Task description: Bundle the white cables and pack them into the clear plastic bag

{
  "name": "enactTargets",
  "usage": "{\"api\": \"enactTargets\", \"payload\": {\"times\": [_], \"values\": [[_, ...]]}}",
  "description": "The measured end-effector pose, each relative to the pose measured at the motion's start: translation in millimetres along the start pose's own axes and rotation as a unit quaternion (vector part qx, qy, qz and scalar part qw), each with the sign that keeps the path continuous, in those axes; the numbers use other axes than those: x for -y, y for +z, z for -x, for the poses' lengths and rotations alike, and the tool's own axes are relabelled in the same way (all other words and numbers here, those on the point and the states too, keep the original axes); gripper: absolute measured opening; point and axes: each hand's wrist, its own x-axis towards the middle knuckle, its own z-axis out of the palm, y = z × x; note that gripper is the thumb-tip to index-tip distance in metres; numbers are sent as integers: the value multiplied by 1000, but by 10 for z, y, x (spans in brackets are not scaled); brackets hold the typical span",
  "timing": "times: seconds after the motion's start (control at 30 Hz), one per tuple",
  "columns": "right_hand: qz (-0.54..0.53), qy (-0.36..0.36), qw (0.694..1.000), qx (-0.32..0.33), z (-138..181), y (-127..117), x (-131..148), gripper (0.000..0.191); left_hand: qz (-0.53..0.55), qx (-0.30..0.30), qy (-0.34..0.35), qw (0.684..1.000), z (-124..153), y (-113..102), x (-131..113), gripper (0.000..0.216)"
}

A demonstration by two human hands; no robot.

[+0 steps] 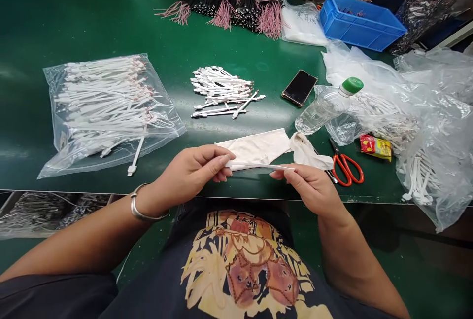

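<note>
Pinching one white strip (260, 165) between left hand (192, 173) and right hand (312, 188), small loose pile (221, 94) sorted, full bag (107, 107) waiting.

The thin white strip (258, 165), pinched between the left hand (192, 173) and right hand (312, 186), looked smooth, matt plastic. The table top (92, 23) was a green sheet with a soft sheen. At centre left, the clear bag (107, 112) was glossy, wrinkled film (highlights across its folds). The cream cloth (258, 145) appeared matt and soft. The scissors (345, 166) showed glossy orange plastic handles. The bracelet (138, 208) on the left wrist was polished metal. The phone (299, 87) had a glossy dark face.
</note>
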Motion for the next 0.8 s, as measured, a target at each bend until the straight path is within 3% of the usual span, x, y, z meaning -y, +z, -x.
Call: {"api": "enactTargets", "payload": {"times": [0.17, 0.5, 0.63, 0.73, 0.8], "values": [[-79, 58, 995, 30, 13, 42, 26, 29, 58, 16, -46, 997, -22, -25, -15, 26], [-51, 64, 996, 24, 0, 71, 12, 30, 47, 25, -52, 997, 25, -53, -6, 25], [-2, 50, 998, 43, -14, 92, 63, 25, 23, 18, -65, 997, 165, -126, 37, 28], [47, 42, 997, 44, -54, 127, 30, 30, -33, -42, -66, 996, 421, -292, 94, 27], [71, 35, 996, 40, -106, 169, -24, 34, -86, -128, -81, 985, 647, -442, 156, 26]]}}
